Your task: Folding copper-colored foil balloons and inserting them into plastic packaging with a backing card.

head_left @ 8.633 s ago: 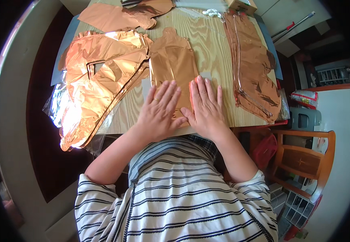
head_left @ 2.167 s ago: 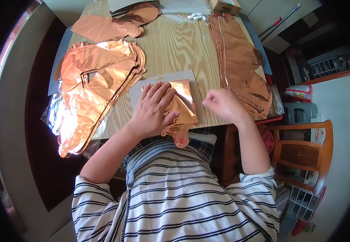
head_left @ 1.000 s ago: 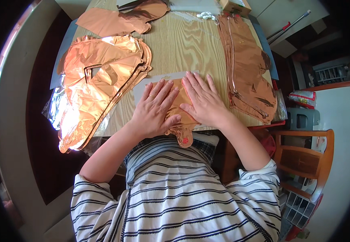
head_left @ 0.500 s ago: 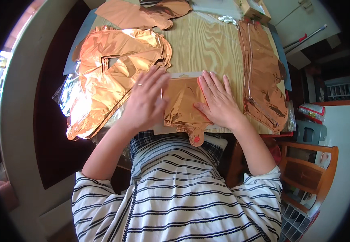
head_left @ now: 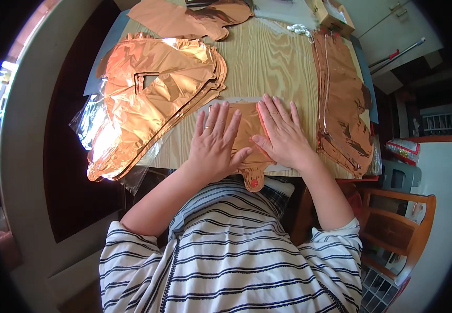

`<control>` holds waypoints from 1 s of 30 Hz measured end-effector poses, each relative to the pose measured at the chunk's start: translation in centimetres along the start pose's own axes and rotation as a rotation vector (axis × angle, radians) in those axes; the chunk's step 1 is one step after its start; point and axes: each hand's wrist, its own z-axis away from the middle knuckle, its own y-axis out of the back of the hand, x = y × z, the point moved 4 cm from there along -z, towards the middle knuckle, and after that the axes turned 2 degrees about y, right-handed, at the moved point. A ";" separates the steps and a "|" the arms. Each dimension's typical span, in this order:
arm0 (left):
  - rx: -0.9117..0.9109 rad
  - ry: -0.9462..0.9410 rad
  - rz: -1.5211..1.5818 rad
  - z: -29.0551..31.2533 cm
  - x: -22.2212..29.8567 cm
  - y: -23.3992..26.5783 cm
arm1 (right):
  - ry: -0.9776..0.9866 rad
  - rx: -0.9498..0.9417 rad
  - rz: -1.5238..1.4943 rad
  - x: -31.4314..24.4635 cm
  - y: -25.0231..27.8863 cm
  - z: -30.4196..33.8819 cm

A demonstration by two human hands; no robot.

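A folded copper-coloured foil balloon (head_left: 248, 125) lies flat at the table's near edge, its rounded tab with a red spot hanging toward me. Beneath it, a pale clear sheet or bag (head_left: 225, 101) shows along the far side. My left hand (head_left: 216, 136) rests on the balloon's left part, fingers spread, a ring on one finger. Flat on the right part lies my right hand (head_left: 283, 133), its fingers extended and thumb pointing inward. Both palms face down, and neither hand grasps anything. The balloon's side edges are partly hidden under the hands.
A stack of shiny copper foil balloons (head_left: 168, 94) covers the table's left side. More flat foil balloons (head_left: 340, 104) lie along the right, and another foil piece (head_left: 184, 20) at the far left. Beyond are white string (head_left: 300, 29) and a wooden box (head_left: 333, 15). A wooden chair (head_left: 393, 229) stands right.
My left hand has moved right and come down flat onto the folded balloon. My right hand stays nearly in place on it.
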 end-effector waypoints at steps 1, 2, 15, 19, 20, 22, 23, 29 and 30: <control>0.001 0.012 -0.008 0.2 -0.1 0.1 | -0.002 -0.001 -0.006 -0.1 0.0 0.0; -0.030 0.037 -0.002 0.1 -0.1 0.3 | -0.005 -0.003 -0.012 -0.1 0.1 0.0; -0.084 0.095 -0.088 0.5 -0.3 0.3 | -0.024 -0.010 -0.117 -0.4 1.8 -0.5; -0.064 0.076 -0.079 0.5 -0.4 0.0 | 0.091 0.038 -0.095 -3.5 1.8 -1.8; -0.049 0.065 -0.087 0.6 -0.6 -0.2 | 0.134 0.027 -0.093 -4.0 1.0 -2.1; -0.036 0.054 -0.080 0.6 -0.6 -0.1 | 0.114 0.031 -0.118 -3.9 -0.4 -2.0; -0.041 0.055 -0.060 0.7 -0.6 -0.1 | 0.102 0.027 -0.131 -3.9 -0.9 -1.9; -0.136 0.176 0.067 0.7 -2.2 1.7 | 0.051 0.044 -0.072 -3.7 -1.0 -1.2; -0.155 0.217 0.081 0.9 -2.9 2.3 | 0.043 0.041 -0.069 -3.8 -0.9 -1.2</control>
